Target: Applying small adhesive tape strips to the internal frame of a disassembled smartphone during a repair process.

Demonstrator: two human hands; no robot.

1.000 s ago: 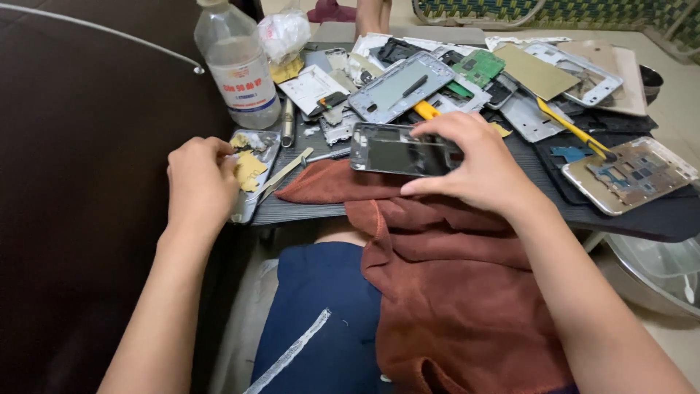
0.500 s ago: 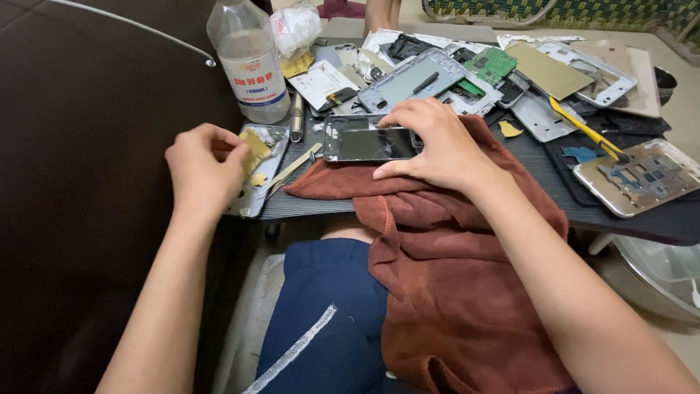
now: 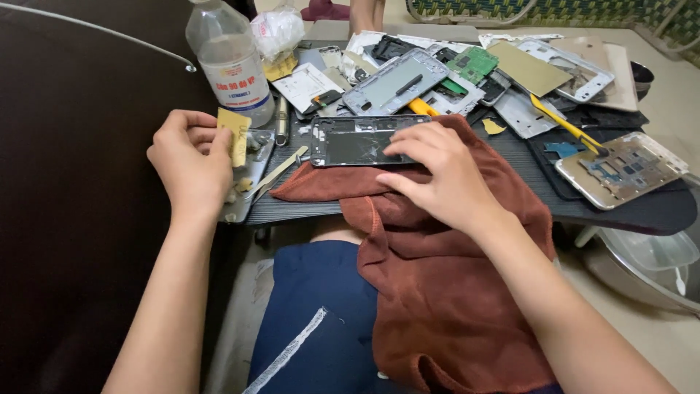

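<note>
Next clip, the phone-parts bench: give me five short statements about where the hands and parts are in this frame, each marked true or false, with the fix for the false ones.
1. The right hand rests on a cracked phone frame that lies on the brown cloth. True.
2. The left hand holds a screwdriver. False: it pinches a small yellow card-like piece.
3. A clear plastic bottle stands upright at the table's far left. True.
4. The brown cloth lies folded wholly on the table. False: it hangs over the table edge onto the person's lap.
5. The green circuit board lies under the right hand. False: it sits further back among the loose parts.
</note>
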